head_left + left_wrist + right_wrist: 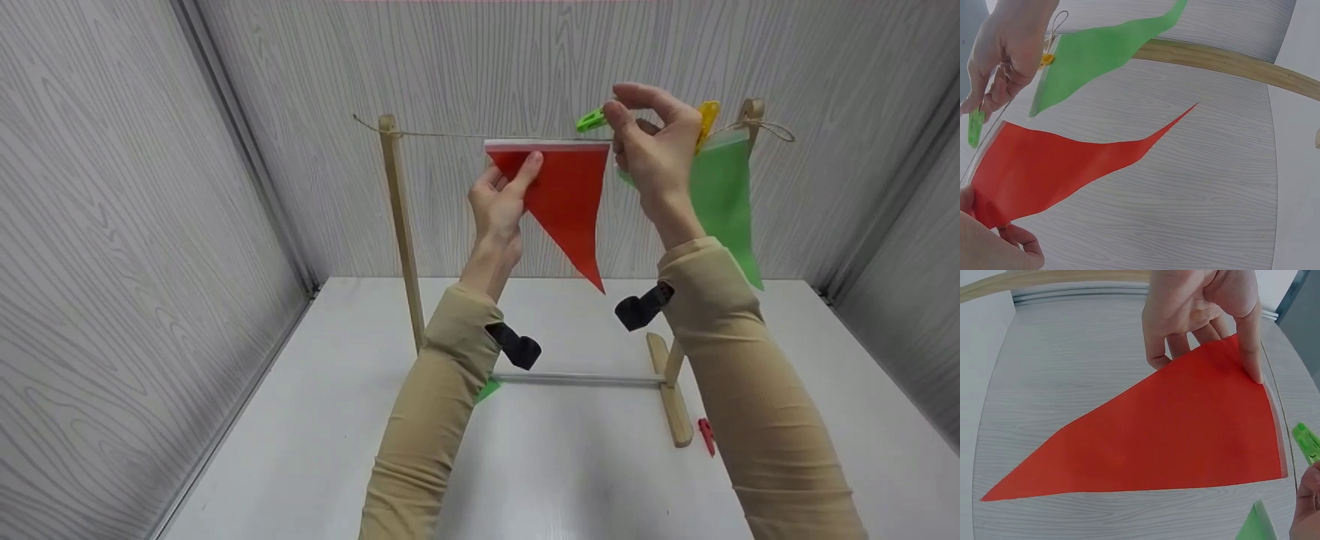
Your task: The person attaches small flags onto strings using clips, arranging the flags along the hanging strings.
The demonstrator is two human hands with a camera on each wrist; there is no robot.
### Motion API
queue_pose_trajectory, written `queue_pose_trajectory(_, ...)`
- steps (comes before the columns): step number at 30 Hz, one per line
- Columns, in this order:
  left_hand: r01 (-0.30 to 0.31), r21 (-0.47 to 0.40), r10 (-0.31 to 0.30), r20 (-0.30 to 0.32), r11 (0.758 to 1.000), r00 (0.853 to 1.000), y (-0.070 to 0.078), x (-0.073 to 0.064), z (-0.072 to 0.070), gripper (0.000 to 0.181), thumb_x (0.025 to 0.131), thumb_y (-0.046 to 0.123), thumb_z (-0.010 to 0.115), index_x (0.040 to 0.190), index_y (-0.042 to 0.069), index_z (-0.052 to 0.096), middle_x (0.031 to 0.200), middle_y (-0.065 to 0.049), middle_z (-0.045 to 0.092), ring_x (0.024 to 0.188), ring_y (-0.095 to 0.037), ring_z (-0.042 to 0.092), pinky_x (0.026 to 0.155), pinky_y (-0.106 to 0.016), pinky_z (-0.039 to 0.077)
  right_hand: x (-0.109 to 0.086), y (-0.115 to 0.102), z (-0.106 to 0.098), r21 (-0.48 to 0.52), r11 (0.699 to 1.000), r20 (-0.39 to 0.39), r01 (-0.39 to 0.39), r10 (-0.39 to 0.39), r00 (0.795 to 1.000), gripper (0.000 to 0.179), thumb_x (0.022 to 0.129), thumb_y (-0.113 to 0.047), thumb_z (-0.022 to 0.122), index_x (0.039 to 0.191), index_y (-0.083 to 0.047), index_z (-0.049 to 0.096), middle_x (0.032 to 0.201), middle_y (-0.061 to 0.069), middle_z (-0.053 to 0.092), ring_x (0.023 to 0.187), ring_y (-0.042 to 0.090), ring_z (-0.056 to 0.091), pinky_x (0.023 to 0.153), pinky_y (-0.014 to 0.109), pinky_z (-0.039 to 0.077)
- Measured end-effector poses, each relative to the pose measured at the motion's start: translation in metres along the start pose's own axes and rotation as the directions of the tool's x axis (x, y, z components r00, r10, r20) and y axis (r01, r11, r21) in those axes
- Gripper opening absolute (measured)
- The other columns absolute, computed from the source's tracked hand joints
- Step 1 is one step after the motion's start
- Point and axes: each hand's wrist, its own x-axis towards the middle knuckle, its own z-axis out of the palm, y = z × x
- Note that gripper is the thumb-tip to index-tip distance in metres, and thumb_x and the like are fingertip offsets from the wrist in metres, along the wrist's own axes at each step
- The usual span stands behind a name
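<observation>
Left hand [500, 210]: fingers pinch the red pennant [570, 191] just beside the string [450, 136]. Right hand [661, 150]: fingers pinch a green clip [591, 120], left of the green pennant [726, 195].

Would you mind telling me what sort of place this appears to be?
Probably a recording booth: grey wood-grain walls flank and back a flat white table, and a black camera-like device sits on each beige fabric sleeve.
</observation>
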Motion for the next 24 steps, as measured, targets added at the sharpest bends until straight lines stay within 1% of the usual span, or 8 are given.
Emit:
queue_pose_trajectory(2,-0.002,-0.001,0.002,0.0,1.0,1.0,0.0008,0.0006,0.0007,0.03,0.095,0.016,0.07,0.12,0.001,0.063,0.105,-0.01,0.069,0.092,-0.015,0.066,0.086,-0.025,0.059,0.0004,0.0001,0.0011,-0.003,1.0,0.007,0.008,-0.008,1.0,0.022,0.091,-0.012,0.074,0.111,-0.003,0.072,0.093,0.002,0.061,0.049,0.009,0.041,0.044,0.017,0.033)
queue_pose_trajectory(6,-0.016,0.014,0.016,0.012,1.0,1.0,0.0008,0.0008,0.0007,0.03,0.095,0.017,0.069,0.12,0.002,0.063,0.105,-0.01,0.069,0.093,-0.016,0.067,0.085,-0.025,0.059,-0.0004,0.0006,0.0031,-0.033,0.998,0.019,0.051,-0.051,0.999,0.021,0.092,-0.012,0.073,0.111,-0.003,0.072,0.091,0.001,0.059,0.044,0.007,0.034,0.041,0.018,0.028)
queue_pose_trajectory(9,-0.026,0.027,0.026,0.022,0.999,0.999,0.0002,0.0,0.0007,0.032,0.096,0.017,0.069,0.123,0.002,0.062,0.109,-0.012,0.069,0.095,-0.017,0.067,0.087,-0.027,0.059,0.0012,0.0015,0.0034,-0.07,0.996,0.016,0.046,-0.045,0.999,0.021,0.092,-0.011,0.073,0.112,-0.004,0.071,0.09,-0.001,0.061,0.044,0.006,0.034,0.042,0.017,0.029)
queue_pose_trajectory(13,-0.028,0.032,0.027,0.029,0.999,0.999,0.0012,0.0,0.0019,0.032,0.095,0.016,0.069,0.124,0.003,0.062,0.11,-0.013,0.069,0.095,-0.018,0.067,0.089,-0.027,0.059,0.0048,0.0013,0.0039,-0.133,0.99,0.008,0.035,-0.035,0.999,0.023,0.091,-0.009,0.074,0.114,-0.006,0.071,0.088,-0.003,0.063,0.044,0.005,0.036,0.044,0.016,0.033)
queue_pose_trajectory(16,-0.024,0.035,0.023,0.028,0.999,0.999,0.002,-0.0002,0.0029,0.032,0.095,0.016,0.069,0.123,0.003,0.063,0.109,-0.012,0.07,0.095,-0.018,0.067,0.09,-0.026,0.058,0.0061,0.0008,0.0045,-0.176,0.983,0.002,0.042,-0.043,0.999,0.025,0.091,-0.008,0.074,0.115,-0.006,0.071,0.086,-0.005,0.063,0.045,0.005,0.038,0.047,0.016,0.036)
queue_pose_trajectory(19,-0.024,0.049,0.023,0.023,0.999,0.999,0.0021,-0.0004,0.0037,0.031,0.095,0.016,0.07,0.122,0.003,0.063,0.108,-0.011,0.07,0.095,-0.017,0.066,0.091,-0.025,0.056,0.0062,0.0005,0.0041,-0.234,0.969,0.017,0.082,-0.08,0.997,0.026,0.092,-0.009,0.073,0.118,-0.005,0.07,0.087,-0.007,0.062,0.047,0.005,0.041,0.051,0.017,0.043)
queue_pose_trajectory(22,-0.028,0.064,0.027,0.024,0.998,0.999,0.002,-0.001,0.0042,0.031,0.094,0.016,0.07,0.121,0.003,0.063,0.108,-0.011,0.07,0.095,-0.017,0.066,0.092,-0.025,0.055,0.0062,-0.0006,0.0028,-0.291,0.948,0.041,0.131,-0.124,0.991,0.03,0.093,-0.01,0.071,0.122,-0.003,0.068,0.088,-0.008,0.061,0.053,0.006,0.05,0.056,0.017,0.048)
queue_pose_trajectory(24,-0.033,0.07,0.032,0.027,0.997,0.999,0.0022,-0.0013,0.0043,0.031,0.095,0.016,0.07,0.122,0.004,0.063,0.109,-0.012,0.07,0.096,-0.017,0.066,0.093,-0.025,0.055,0.007,-0.0015,0.0018,-0.285,0.95,0.048,0.128,-0.119,0.992,0.03,0.093,-0.009,0.071,0.122,-0.004,0.067,0.088,-0.008,0.061,0.057,0.006,0.055,0.058,0.017,0.051)
